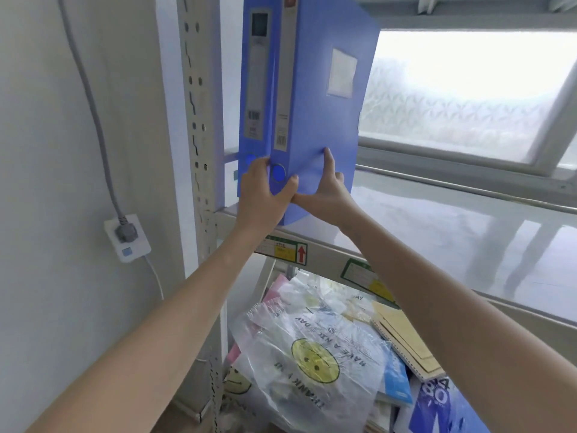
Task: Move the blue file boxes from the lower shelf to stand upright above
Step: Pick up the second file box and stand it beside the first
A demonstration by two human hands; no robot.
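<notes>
blue plastic file box with a barcoded spine label point(315, 98) stands upright at the left end of the glossy white upper shelf board point(437, 220), its lower front corner at the shelf edge. a second blue plastic file box with a long grey spine label point(254, 89) stands upright just to its left, touching it side to side, beside the perforated white metal shelf upright point(196, 120).

left hand point(262, 195) grips the lower spine of the first box: thumb on the right of the round blue finger hole, fingers curled around the left edge, into the seam between the two boxes. right hand point(324, 189) presses flat against the broad side face of the same box, index finger extended upward, thumb running left to meet the left hand. both hands are closed on this box.

below the shelf beam, the lower shelf holds a clear plastic bag printed with a yellow smiley face point(315, 360), tan spiral-bound notebooks point(402, 335) and a dark blue printed sheet point(437, 401).

on the wall at left, a grey plug sits in a white wall socket point(126, 237). a frosted window point(468, 89) lies behind the shelf.
</notes>
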